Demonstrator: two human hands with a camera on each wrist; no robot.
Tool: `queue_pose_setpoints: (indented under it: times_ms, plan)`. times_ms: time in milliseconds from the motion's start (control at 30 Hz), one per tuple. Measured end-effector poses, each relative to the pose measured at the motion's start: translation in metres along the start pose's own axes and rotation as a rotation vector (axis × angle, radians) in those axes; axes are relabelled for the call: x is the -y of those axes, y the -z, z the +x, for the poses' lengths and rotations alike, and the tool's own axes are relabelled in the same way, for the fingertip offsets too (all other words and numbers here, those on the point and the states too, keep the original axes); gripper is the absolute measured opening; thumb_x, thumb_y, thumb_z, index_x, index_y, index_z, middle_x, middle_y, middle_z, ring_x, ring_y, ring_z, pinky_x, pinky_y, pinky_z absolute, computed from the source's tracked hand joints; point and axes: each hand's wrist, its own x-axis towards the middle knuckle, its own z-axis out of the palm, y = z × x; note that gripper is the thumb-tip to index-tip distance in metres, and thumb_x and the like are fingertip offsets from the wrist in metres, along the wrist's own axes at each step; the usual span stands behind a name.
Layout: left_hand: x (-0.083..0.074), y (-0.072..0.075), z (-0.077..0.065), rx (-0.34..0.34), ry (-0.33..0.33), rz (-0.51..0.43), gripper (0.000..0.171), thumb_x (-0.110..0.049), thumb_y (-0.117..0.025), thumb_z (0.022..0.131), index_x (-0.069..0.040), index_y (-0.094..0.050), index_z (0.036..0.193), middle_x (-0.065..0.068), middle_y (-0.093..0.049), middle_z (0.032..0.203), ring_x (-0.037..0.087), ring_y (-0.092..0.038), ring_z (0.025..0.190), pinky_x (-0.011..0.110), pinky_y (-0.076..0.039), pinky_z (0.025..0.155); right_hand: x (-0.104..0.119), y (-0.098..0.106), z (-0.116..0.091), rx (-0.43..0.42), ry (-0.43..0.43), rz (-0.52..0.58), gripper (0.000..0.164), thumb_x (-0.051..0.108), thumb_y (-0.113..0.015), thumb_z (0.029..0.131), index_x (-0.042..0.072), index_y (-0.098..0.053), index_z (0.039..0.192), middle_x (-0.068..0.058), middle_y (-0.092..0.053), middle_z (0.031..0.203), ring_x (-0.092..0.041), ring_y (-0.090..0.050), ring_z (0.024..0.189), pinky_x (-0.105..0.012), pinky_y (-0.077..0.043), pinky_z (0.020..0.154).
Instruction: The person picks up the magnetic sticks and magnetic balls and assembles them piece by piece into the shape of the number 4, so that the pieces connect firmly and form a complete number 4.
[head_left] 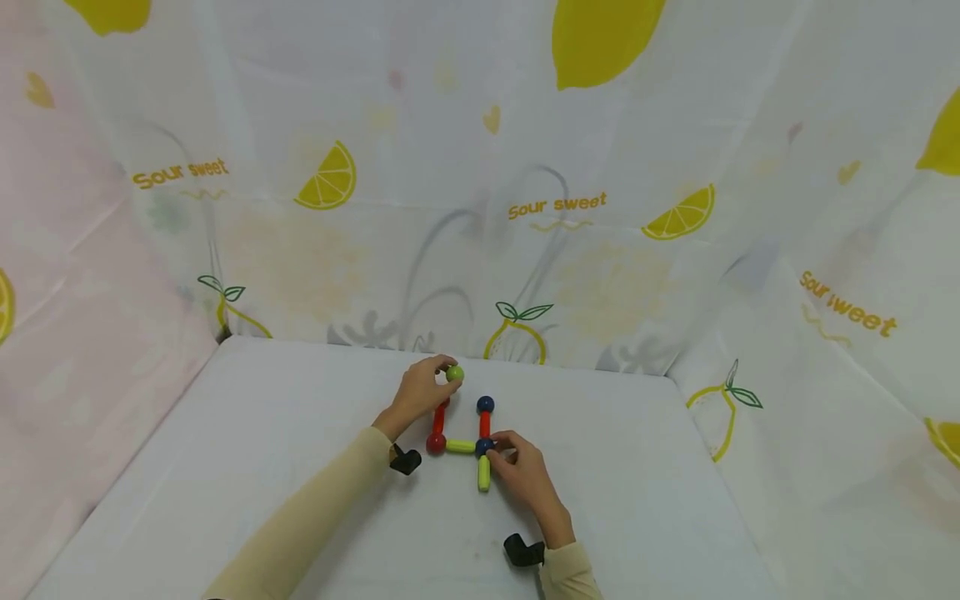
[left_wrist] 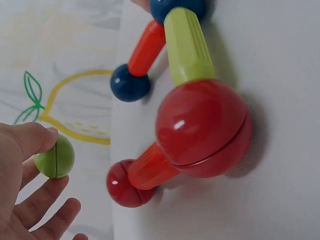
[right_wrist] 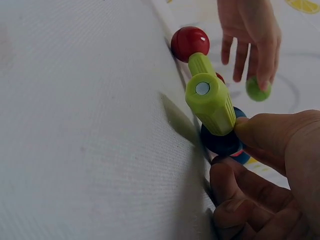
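My left hand [head_left: 420,388] pinches a small green ball [left_wrist: 56,156] between thumb and fingers, above the far end of a ball-and-rod magnetic toy frame. With thumb and fingertips, my right hand [head_left: 525,472] grips the frame's near blue ball [right_wrist: 220,139]. From that ball one green rod [head_left: 460,447] runs left to a large red ball [left_wrist: 205,129], and a second green rod [right_wrist: 210,102] points toward me with its metal end bare. A red rod [head_left: 484,425] leads to a far blue ball [head_left: 486,404]. Another red rod [left_wrist: 152,167] joins the large red ball to a far red ball [left_wrist: 130,183].
The frame lies on a white-covered table [head_left: 615,467]. Behind and beside it hang pale cloth walls [head_left: 420,275] printed with lemons and lettering. A dark wrist camera [head_left: 406,460] sits on the left wrist, another dark wrist camera [head_left: 522,551] on the right.
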Motion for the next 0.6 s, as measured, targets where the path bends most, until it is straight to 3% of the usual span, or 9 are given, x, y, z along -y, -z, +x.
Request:
queue_pose_setpoints:
  times_ms: [267,600]
  plan:
    - [-0.010,0.009,-0.016,0.035,-0.171,-0.093,0.036,-0.019,-0.075,0.089,-0.006,-0.066,0.121,0.006,-0.066,0.112,0.032,-0.060,0.107,0.043,-0.051,0.090,-0.002,0.001,0.002,-0.007,0.003,-0.002,0.025,0.024,-0.067,0.095,0.010,-0.066,0.116,-0.003,-0.067,0.103,-0.012,-0.058,0.075,-0.025,-0.048,0.064]
    - [-0.010,0.002,-0.045,0.039,-0.307,-0.195,0.035,-0.023,-0.076,0.088,-0.006,-0.068,0.118,-0.001,-0.067,0.103,0.023,-0.059,0.077,0.033,-0.050,0.066,0.000,0.002,0.002,-0.009,0.006,0.005,0.024,0.022,-0.068,0.095,0.009,-0.067,0.115,-0.004,-0.068,0.102,-0.012,-0.058,0.075,-0.026,-0.049,0.064]
